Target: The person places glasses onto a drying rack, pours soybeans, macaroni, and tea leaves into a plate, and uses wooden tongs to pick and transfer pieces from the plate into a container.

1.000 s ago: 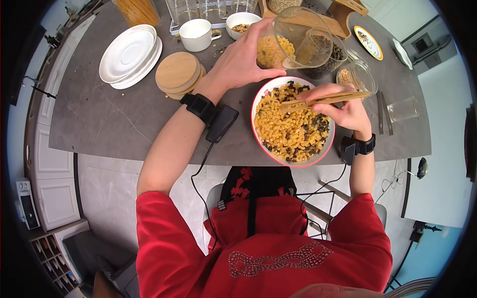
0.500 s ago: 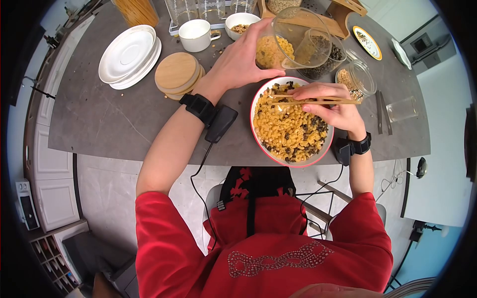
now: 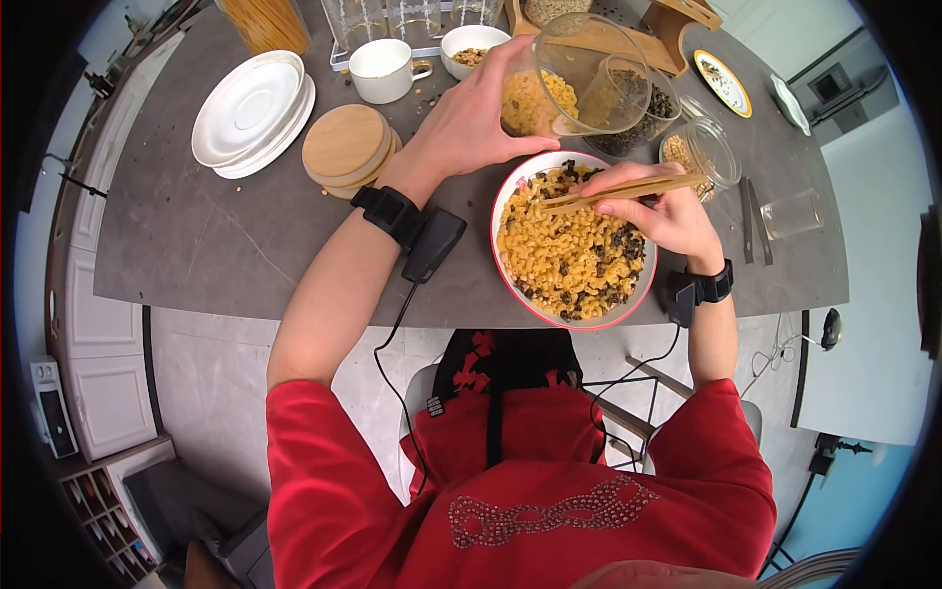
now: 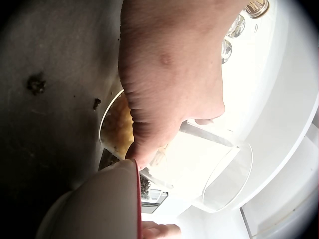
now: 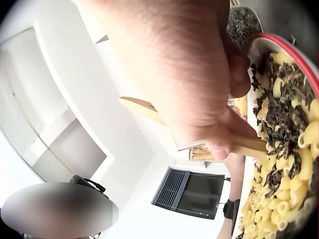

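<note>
My left hand [image 3: 471, 123] grips a clear glass jar [image 3: 594, 59] tilted beside the far rim of the bowl, with yellow macaroni [image 3: 535, 103] in its lower end. The bowl [image 3: 652, 285] is white with a red rim and full of macaroni [image 3: 554, 257] mixed with dark dried leaves [image 3: 624, 245]. Over its right side, my right hand [image 3: 667, 216] pinches wooden tongs [image 3: 677, 183] between thumb and fingers. In the right wrist view the tips of the tongs [image 5: 251, 145] reach into the macaroni and leaves.
A jar of dark leaves [image 3: 643, 128] and a glass jar of grains [image 3: 721, 157] stand beyond the bowl. Farther right are metal tweezers [image 3: 758, 221] and an overturned glass [image 3: 793, 214]. Wooden lids [image 3: 343, 142], white plates [image 3: 245, 108] and a white cup [image 3: 381, 71] stand left.
The arms of the tongs showed spread half a second ago and are closer together now. My right hand has shifted slightly left over the bowl; my left hand holds the jar nearly still.
</note>
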Demonstrator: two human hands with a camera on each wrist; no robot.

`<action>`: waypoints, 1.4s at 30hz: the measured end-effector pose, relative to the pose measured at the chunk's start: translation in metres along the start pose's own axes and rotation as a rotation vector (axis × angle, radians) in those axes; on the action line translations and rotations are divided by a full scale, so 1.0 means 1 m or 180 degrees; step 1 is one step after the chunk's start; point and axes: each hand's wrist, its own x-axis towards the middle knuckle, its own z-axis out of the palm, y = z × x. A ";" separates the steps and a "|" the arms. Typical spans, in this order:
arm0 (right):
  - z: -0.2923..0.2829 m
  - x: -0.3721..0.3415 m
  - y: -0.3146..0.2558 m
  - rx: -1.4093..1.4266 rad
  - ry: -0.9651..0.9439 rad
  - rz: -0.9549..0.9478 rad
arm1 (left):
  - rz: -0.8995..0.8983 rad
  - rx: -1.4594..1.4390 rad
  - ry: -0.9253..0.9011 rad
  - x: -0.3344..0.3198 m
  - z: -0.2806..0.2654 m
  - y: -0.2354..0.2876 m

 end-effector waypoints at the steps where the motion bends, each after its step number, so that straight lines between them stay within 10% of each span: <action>1: 0.000 0.000 0.000 -0.0025 0.0021 -0.0012 | -0.0020 0.0025 -0.0012 0.000 0.000 0.000; 15: -0.002 -0.005 0.023 0.1032 0.1826 -0.1162 | -0.0134 0.0068 -0.0090 -0.002 -0.001 0.005; 26: -0.005 -0.010 0.016 0.1113 0.0801 -0.0881 | -0.0128 -0.0008 -0.0048 -0.002 0.001 -0.001; 30: -0.003 -0.006 0.013 -0.0182 0.0663 -0.0268 | -0.0016 0.0005 0.0010 -0.002 0.002 -0.002; 42: -0.004 0.004 0.011 -0.0535 0.0331 -0.0711 | -0.0001 0.0013 -0.0006 -0.002 0.002 -0.004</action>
